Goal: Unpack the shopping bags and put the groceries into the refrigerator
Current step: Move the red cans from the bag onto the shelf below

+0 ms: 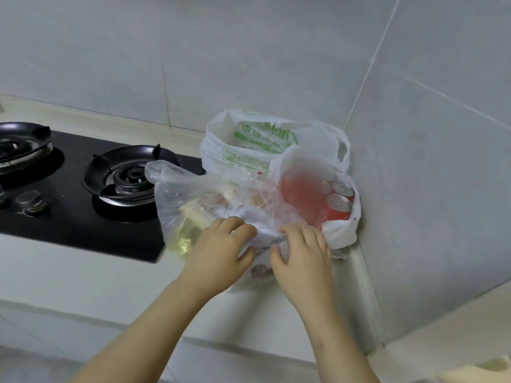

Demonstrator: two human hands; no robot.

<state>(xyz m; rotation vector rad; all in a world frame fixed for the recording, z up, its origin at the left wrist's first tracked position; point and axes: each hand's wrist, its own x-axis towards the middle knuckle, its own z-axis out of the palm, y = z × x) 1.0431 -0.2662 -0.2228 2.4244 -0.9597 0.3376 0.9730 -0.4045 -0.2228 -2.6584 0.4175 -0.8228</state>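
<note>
As the unpacking gets under way, a person's left hand point(221, 252) and right hand point(301, 258) meet at lower centre of the frame. Each has its fingers curled into the thin film of a clear plastic bag point(193, 200), pinching it. The bag slumps at centre frame with pale, blurred groceries inside that cannot be identified.

Behind it, toward upper centre, stands a white bag printed in green point(249, 145). To the right, pushed into the corner, red drink cans point(338, 205) show through another thin bag. No refrigerator is in view.

The step appears to be opening the clear bag. It would go best if the two hands draw the film apart gently near the mouth, since the plastic looks flimsy and liable to tear. The load should stay resting on the surface so nothing rolls out.

The bags sit on a pale stone-like counter point(83, 277). The clear bag's left edge overlaps a black glass hob point(69, 230), close to the nearer burner point(130, 175), which shows no flame. Grey tiled walls point(249, 51) close the corner.
</note>
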